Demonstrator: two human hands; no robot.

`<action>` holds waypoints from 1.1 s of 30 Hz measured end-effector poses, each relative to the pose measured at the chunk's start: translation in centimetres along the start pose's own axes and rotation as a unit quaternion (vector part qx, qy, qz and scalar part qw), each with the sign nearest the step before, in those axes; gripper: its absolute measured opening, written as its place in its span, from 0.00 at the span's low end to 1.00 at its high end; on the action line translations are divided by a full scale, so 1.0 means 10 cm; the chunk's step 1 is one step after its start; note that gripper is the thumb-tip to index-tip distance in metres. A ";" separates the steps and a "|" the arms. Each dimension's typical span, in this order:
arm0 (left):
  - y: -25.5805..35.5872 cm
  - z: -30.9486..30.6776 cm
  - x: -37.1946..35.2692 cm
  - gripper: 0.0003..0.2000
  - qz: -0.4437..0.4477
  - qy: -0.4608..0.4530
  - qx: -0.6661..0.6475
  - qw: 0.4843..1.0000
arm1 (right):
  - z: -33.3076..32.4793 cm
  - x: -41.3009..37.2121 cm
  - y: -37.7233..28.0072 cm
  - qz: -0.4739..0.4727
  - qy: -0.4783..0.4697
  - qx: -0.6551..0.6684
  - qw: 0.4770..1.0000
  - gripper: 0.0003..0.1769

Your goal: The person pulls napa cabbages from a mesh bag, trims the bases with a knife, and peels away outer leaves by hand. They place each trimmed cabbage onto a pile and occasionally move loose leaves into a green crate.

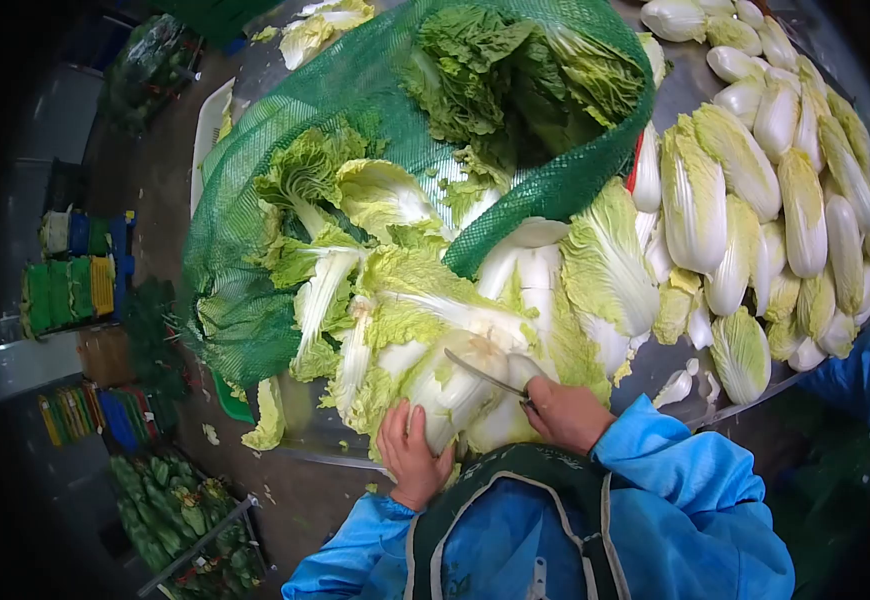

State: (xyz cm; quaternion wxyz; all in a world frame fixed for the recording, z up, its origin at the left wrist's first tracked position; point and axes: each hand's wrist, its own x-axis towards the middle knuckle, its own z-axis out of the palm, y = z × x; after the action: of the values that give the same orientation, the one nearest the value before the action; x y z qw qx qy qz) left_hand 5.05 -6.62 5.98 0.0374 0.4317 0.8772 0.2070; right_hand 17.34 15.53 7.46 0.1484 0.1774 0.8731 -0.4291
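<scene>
My right hand (pixel 567 412) is closed round the handle of a knife (pixel 483 374), whose blade points left across a napa cabbage (pixel 447 392) at the table's front edge. With its fingers bent against the near left side of that cabbage, my left hand (pixel 413 455) steadies it. Loose outer leaves (pixel 330 285) and white stems lie heaped just beyond both hands. A green mesh bag (pixel 315 110) spreads over the back left, its mouth open towards the right with dark green leaves (pixel 500 75) inside.
Many trimmed napa cabbages (pixel 695 205) are piled on the right of the metal table (pixel 725 395). A blue sleeve (pixel 860 380) of another person shows at the far right. Stacked crates (pixel 70 290) and bagged greens (pixel 185 520) stand on the floor to the left.
</scene>
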 end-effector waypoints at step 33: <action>0.00 -0.33 0.52 0.48 0.053 0.163 -0.356 0.919 | -0.83 0.32 -0.88 -0.038 -0.012 0.334 0.942 0.24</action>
State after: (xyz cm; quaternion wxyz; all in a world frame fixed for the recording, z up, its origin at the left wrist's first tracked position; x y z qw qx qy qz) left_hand 1.01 -3.73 9.56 0.0342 0.3962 0.7152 0.5748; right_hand 9.75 17.76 17.12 0.0746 0.1785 0.6836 -0.7037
